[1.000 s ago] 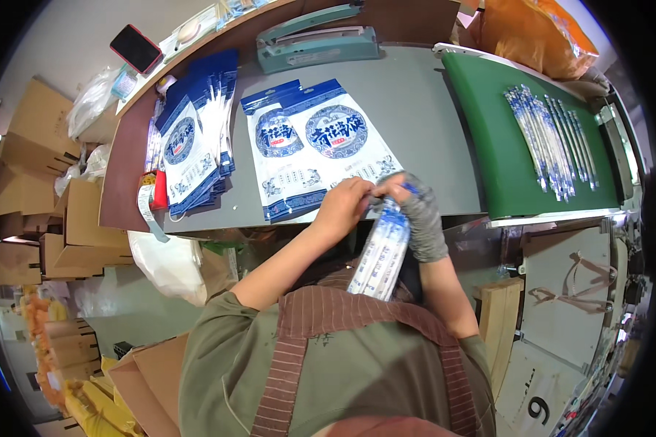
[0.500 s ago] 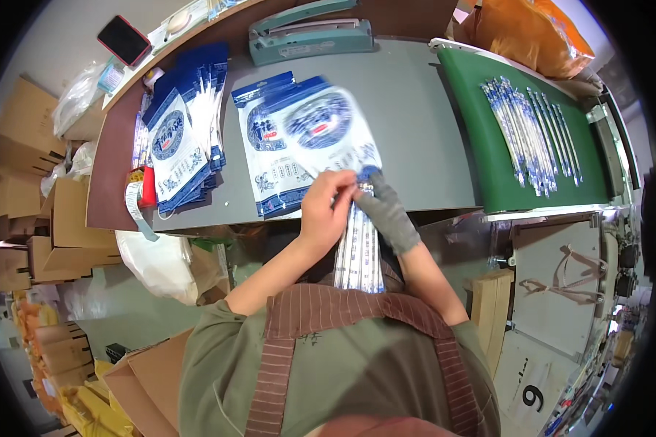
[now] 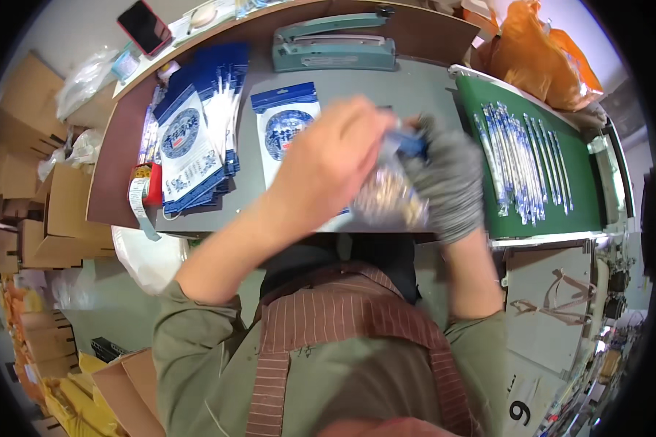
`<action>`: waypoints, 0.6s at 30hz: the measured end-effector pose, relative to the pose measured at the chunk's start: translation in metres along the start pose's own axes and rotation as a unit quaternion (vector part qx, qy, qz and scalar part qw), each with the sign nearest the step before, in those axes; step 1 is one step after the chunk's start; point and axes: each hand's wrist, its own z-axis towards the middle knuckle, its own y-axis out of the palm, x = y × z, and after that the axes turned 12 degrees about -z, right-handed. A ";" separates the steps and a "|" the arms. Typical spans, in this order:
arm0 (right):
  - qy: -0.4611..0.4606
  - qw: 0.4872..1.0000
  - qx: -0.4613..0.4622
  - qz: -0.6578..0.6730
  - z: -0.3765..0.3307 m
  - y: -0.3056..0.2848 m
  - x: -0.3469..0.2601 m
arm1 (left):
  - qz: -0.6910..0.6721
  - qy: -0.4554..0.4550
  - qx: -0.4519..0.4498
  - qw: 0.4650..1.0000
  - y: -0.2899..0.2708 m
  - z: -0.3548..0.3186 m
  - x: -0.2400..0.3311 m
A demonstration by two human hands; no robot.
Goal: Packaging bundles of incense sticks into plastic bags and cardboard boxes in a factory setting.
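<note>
Both my hands are over the front of the grey worktop [image 3: 415, 84], holding a pouch [image 3: 390, 195] between them. Its clear side shows tan and whitish contents, too blurred to name. My bare left hand [image 3: 335, 156] is closed near the pouch's blue top edge, its fingertips smeared by motion. At the pouch's right side, my right hand [image 3: 448, 175], in a grey knit glove, grips it. Another blue-and-white printed pouch [image 3: 288, 124] lies flat on the worktop, partly hidden behind my left hand and forearm.
Blue-and-white pouches [image 3: 189, 149] are stacked at left, beside a red tape dispenser [image 3: 151, 182]. A teal heat sealer [image 3: 334, 52] stands at the back. Several slim wrapped sticks [image 3: 514, 160] lie on a green belt [image 3: 583, 207] at right. A phone [image 3: 143, 28] rests on the back shelf.
My hands have risen and spread, and the pouch has turned from its printed side to its clear side. The long sticks no longer hang below my hands. The whole view has shifted slightly.
</note>
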 end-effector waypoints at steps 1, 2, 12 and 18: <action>-0.016 0.996 0.001 0.088 0.017 -0.015 0.006 | 0.042 0.006 0.005 0.999 -0.007 0.015 -0.002; -0.034 0.999 -0.023 0.029 0.035 -0.027 0.006 | 0.049 0.005 0.008 0.999 -0.012 0.021 -0.007; -0.019 0.971 -0.232 -0.061 0.148 -0.059 0.027 | -0.154 -0.151 -0.125 0.968 -0.077 0.092 -0.061; -0.017 0.969 -0.212 0.125 0.202 -0.018 0.040 | -0.034 -0.365 -0.150 0.918 -0.069 0.120 -0.074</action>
